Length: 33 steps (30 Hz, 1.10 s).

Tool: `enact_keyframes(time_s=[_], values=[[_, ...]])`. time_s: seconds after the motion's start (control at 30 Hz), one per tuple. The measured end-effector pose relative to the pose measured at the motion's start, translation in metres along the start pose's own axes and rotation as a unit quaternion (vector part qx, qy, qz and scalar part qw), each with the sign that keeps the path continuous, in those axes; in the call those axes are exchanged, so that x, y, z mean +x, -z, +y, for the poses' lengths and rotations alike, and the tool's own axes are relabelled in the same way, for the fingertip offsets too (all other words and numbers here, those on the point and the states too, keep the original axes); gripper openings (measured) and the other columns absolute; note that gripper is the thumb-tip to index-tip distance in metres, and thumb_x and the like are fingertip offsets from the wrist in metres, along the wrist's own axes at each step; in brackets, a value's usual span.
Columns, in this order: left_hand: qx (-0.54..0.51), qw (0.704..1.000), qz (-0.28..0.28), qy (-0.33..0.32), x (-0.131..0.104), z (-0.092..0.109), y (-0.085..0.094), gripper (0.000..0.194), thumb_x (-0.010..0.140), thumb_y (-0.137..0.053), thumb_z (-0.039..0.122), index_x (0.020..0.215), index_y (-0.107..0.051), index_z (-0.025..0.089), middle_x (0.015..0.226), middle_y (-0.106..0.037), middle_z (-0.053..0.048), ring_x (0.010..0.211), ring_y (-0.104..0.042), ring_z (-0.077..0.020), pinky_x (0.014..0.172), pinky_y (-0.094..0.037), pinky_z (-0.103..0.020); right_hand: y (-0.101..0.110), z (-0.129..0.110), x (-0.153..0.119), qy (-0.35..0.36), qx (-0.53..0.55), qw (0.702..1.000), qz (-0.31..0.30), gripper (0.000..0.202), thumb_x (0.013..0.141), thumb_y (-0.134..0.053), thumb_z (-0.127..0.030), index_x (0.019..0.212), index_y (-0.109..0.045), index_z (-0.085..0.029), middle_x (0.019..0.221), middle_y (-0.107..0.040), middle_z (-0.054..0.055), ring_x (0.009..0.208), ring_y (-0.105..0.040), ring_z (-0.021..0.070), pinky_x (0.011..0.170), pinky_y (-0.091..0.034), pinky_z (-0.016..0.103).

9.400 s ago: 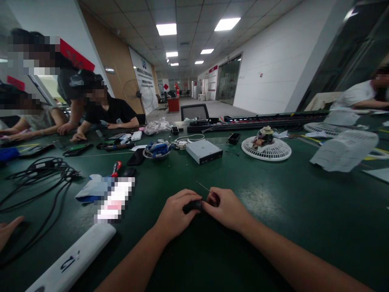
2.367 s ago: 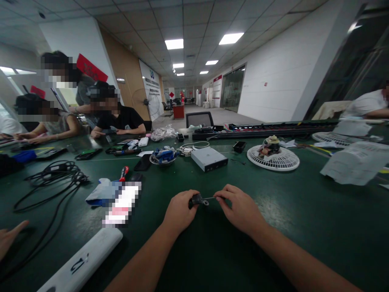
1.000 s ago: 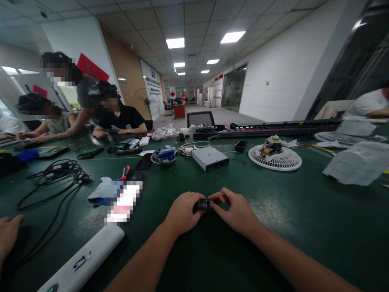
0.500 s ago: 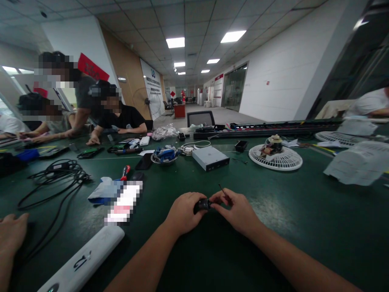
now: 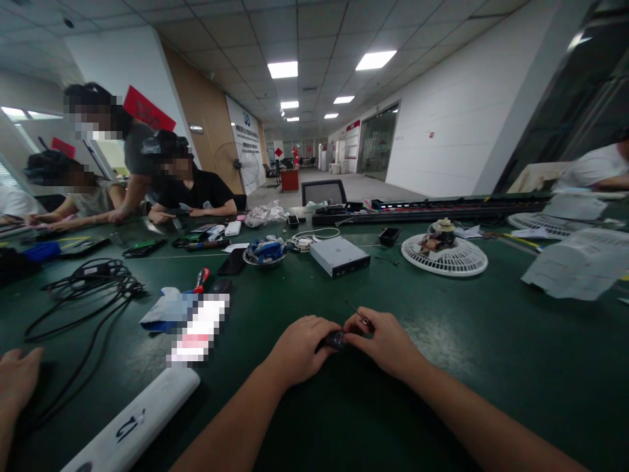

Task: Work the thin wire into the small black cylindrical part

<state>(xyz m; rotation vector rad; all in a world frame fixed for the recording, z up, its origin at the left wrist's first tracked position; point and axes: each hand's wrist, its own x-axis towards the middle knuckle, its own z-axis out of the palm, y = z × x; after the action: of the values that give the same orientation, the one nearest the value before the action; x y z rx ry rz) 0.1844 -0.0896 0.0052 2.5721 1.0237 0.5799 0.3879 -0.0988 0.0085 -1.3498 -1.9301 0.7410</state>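
Observation:
My left hand (image 5: pixel 303 347) is closed around a small black part (image 5: pixel 335 339), whose exact kind I cannot make out. Opposite it, my right hand (image 5: pixel 377 337) pinches a thin, dark rod-like tool (image 5: pixel 354 309) that slants up and to the left. The right fingertips meet the near end of the black part, partly hiding it. Both hands are just above the green table (image 5: pixel 324 419), in the middle of the view.
Beyond my hands lie a grey disc drive (image 5: pixel 339 255), a bowl of blue items (image 5: pixel 265 251) and a white fan grille (image 5: pixel 445 255). To the left are a white elongated casing (image 5: pixel 142 419), a red-handled tool (image 5: pixel 201 280), a black cable (image 5: pixel 98 275) and another person's hand (image 5: pixel 19 377).
The black part has tilted in my left hand, and the left fingers now cover more of it. The thin tool in my right hand has swung further left and lower.

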Motion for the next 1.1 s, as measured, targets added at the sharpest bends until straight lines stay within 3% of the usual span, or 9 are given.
enact_keyframes(time_s=[0.5, 0.7, 0.83, 0.97, 1.1], values=[[-0.028, 0.999, -0.017, 0.024, 0.0, 0.002, 0.001, 0.041, 0.089, -0.057, 0.024, 0.13, -0.052, 0.025, 0.12, -0.064, -0.004, 0.109, -0.057, -0.0199, 0.095, -0.044, -0.034, 0.006, 0.007, 0.003, -0.009, 0.072, 0.997, -0.017, 0.041, 0.073, -0.066, -0.025, 0.058, -0.028, -0.023, 0.074, -0.07, -0.002, 0.078, -0.067, 0.0177, 0.068, -0.048, 0.028], [-0.025, 1.0, 0.002, 0.011, -0.001, -0.001, 0.0, 0.042, 0.09, -0.057, 0.023, 0.131, -0.051, 0.024, 0.122, -0.063, -0.005, 0.111, -0.057, -0.019, 0.098, -0.043, -0.034, 0.0, 0.01, 0.002, -0.003, -0.033, 0.999, 0.017, 0.038, 0.077, -0.064, -0.034, 0.058, -0.033, -0.022, 0.058, -0.053, -0.005, 0.056, -0.05, 0.0128, 0.055, -0.037, 0.026], [-0.016, 1.0, 0.008, -0.014, 0.0, -0.001, -0.001, 0.039, 0.088, -0.06, 0.02, 0.127, -0.055, 0.025, 0.121, -0.065, -0.003, 0.111, -0.057, -0.0187, 0.1, -0.042, -0.034, -0.003, 0.011, 0.001, 0.002, -0.066, 0.998, 0.018, 0.033, 0.079, -0.06, -0.032, 0.058, -0.037, -0.021, 0.056, -0.046, -0.005, 0.053, -0.043, 0.0115, 0.052, -0.032, 0.025], [-0.023, 0.999, 0.035, 0.009, 0.001, 0.001, -0.003, 0.038, 0.085, -0.062, 0.021, 0.123, -0.057, 0.023, 0.117, -0.067, -0.004, 0.108, -0.058, -0.0193, 0.099, -0.043, -0.035, -0.003, 0.006, -0.001, 0.003, -0.073, 0.997, 0.002, 0.028, 0.083, -0.057, -0.035, 0.064, -0.042, -0.021, 0.059, -0.049, -0.004, 0.055, -0.045, 0.0124, 0.051, -0.031, 0.025], [-0.023, 0.997, 0.058, 0.052, 0.002, 0.001, -0.005, 0.031, 0.081, -0.065, 0.018, 0.112, -0.063, 0.023, 0.109, -0.068, -0.003, 0.102, -0.06, -0.0205, 0.093, -0.046, -0.036, -0.002, 0.0, -0.002, 0.007, -0.047, 0.999, -0.02, 0.024, 0.094, -0.041, -0.039, 0.084, -0.053, -0.021, 0.071, -0.059, -0.001, 0.064, -0.055, 0.0151, 0.059, -0.036, 0.027]])
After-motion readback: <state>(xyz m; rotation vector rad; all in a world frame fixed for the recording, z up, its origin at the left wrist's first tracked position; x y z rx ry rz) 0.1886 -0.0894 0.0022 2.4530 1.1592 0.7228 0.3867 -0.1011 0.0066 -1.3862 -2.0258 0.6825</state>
